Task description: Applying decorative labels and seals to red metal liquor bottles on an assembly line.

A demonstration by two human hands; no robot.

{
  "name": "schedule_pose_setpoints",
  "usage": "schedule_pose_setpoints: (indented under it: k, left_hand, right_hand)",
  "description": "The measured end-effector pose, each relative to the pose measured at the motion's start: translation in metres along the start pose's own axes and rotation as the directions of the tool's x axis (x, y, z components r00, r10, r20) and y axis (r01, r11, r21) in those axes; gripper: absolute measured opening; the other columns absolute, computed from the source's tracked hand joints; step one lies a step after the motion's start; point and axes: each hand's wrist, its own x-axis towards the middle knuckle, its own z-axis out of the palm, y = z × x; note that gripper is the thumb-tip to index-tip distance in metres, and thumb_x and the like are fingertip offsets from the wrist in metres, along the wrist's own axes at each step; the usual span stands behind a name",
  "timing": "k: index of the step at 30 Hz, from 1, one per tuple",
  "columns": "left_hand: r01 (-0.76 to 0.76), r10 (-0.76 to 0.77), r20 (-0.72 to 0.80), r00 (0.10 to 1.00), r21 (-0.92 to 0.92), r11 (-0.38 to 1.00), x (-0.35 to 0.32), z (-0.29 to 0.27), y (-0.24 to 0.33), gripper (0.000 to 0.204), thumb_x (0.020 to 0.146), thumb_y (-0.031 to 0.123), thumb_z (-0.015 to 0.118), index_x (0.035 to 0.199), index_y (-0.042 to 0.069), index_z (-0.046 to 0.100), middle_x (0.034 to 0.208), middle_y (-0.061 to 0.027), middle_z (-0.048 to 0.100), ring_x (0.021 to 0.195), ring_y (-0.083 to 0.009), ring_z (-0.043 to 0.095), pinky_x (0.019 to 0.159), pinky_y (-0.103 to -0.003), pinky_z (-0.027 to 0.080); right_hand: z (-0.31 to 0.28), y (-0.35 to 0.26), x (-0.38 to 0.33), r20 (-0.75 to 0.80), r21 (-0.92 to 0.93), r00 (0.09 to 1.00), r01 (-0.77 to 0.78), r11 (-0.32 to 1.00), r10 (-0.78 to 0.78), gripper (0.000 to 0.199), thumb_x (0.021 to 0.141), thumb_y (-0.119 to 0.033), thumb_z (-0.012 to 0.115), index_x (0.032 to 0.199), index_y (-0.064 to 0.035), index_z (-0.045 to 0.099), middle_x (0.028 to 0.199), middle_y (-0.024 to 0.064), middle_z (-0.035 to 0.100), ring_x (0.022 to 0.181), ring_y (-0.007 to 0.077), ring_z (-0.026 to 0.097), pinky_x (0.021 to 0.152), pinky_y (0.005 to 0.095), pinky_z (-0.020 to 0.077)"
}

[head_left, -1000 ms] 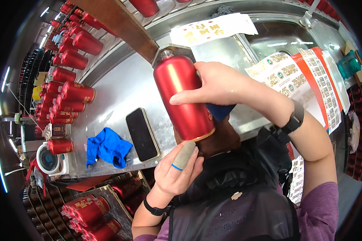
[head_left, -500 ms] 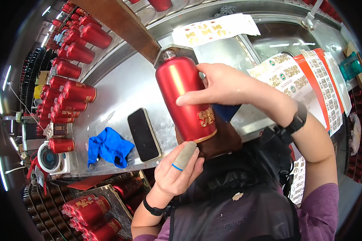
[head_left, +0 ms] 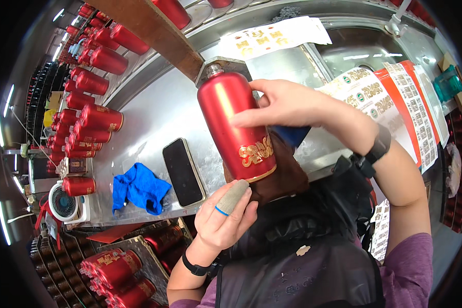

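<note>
A glossy red bottle (head_left: 230,113) with a clear glass neck and a gold emblem low on its side lies tilted in front of me. Its neck points away, against an angular metal bracket (head_left: 230,66). My right hand (head_left: 280,105) is closed around the bottle's right side, thumb across the front and fingertips hidden behind. At the gold-rimmed base, my left hand (head_left: 225,213) has its fingers curled, with a fingertip touching the rim. A beige finger cot (head_left: 234,197) with a blue edge covers one of its fingers. Brown cloth (head_left: 287,177) lies under the base.
Left of the bottle are a phone (head_left: 184,174) and a blue cloth (head_left: 140,189) on the metal table. Many red bottles (head_left: 101,118) line the far left. Label sheets (head_left: 362,92) lie at right, beside a sink (head_left: 364,49). A brown beam (head_left: 164,31) crosses above. A small fan (head_left: 63,201) stands at left.
The held bottle has turned about its long axis, and its gold emblem has shifted left into fuller view. My right thumb has slid slightly rightward. Bottles at the upper left have moved along the line.
</note>
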Motion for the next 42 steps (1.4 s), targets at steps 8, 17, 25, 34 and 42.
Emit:
schedule_pose_setpoints:
  k: [8,17,25,34,42]
  left_hand:
    - [0.034,-0.037,-0.043,0.998,-0.058,0.998,0.0,0.006,0.003,0.035,0.072,0.004,0.081,0.106,0.0,0.072,0.104,-0.0146,0.072,0.095,-0.0319,0.07,0.081,-0.038,0.058]
    - [0.004,-0.004,0.008,1.0,-0.005,1.0,0.0,0.002,0.004,0.034,0.073,0.003,0.08,0.107,0.0,0.073,0.105,-0.0155,0.072,0.096,-0.0332,0.07,0.083,-0.039,0.058]
    - [-0.019,0.018,0.023,1.0,0.057,0.998,0.001,0.0,0.004,0.035,0.073,0.007,0.083,0.106,0.001,0.073,0.107,-0.0117,0.072,0.1,-0.0285,0.069,0.082,-0.035,0.058]
    - [-0.015,0.015,0.029,0.999,0.02,1.0,0.001,0.002,0.005,0.036,0.073,0.004,0.08,0.108,0.0,0.072,0.106,-0.0145,0.072,0.098,-0.0323,0.07,0.084,-0.038,0.058]
    - [-0.028,0.025,0.058,0.998,0.061,0.998,0.0,-0.001,0.005,0.034,0.074,0.004,0.08,0.107,0.001,0.072,0.106,-0.0137,0.072,0.099,-0.032,0.07,0.084,-0.037,0.058]
  right_hand:
    - [0.008,0.035,0.011,0.175,0.51,0.983,-0.039,0.859,-0.059,0.076,0.075,-0.047,0.085,0.126,0.0042,0.059,0.108,0.0127,0.07,0.081,0.0197,0.07,0.075,0.0337,0.056]
    - [-0.008,0.018,0.003,0.148,0.243,0.987,-0.099,0.965,0.064,0.089,0.068,-0.059,0.085,0.124,0.0051,0.059,0.101,0.0113,0.07,0.088,0.0164,0.067,0.076,0.0308,0.0539]
    - [0.017,-0.007,-0.001,-0.016,-0.025,0.999,0.033,0.999,-0.033,0.076,0.077,-0.039,0.085,0.131,0.0036,0.052,0.094,0.0048,0.069,0.078,0.0099,0.064,0.067,0.0252,0.0518]
    - [0.005,0.026,0.005,0.169,0.439,0.982,0.002,0.899,-0.085,0.084,0.068,-0.061,0.083,0.117,0.005,0.063,0.107,0.0143,0.07,0.089,0.0222,0.068,0.08,0.0328,0.0538]
    - [0.002,-0.009,-0.006,-0.005,-0.098,1.0,-0.003,0.995,0.002,0.078,0.079,-0.053,0.079,0.123,0.0075,0.059,0.091,0.0153,0.072,0.084,0.0222,0.07,0.076,0.0317,0.0543]
